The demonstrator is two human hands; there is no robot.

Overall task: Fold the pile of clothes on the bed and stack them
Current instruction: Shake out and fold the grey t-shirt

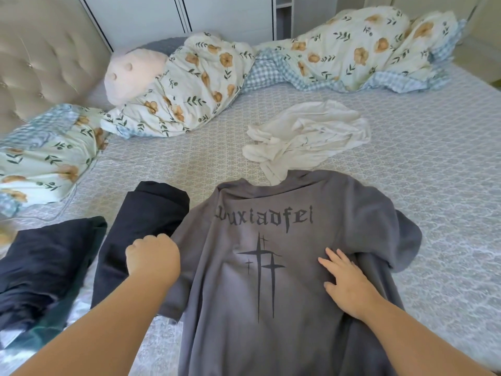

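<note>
A grey T-shirt with dark lettering and a cross print lies spread, print up, on the bed in front of me. My left hand is curled at the shirt's left edge and grips the fabric by the sleeve. My right hand lies flat with straight fingers on the shirt's right side, where the right sleeve is folded inward. A crumpled white garment lies beyond the collar, touching it. A folded black garment lies left of the shirt, and another dark garment further left.
A floral duvet with a blue checked underside is bunched along the far side of the bed. A floral pillow and a pale plush cushion lie by the padded headboard at the left. White wardrobes stand behind.
</note>
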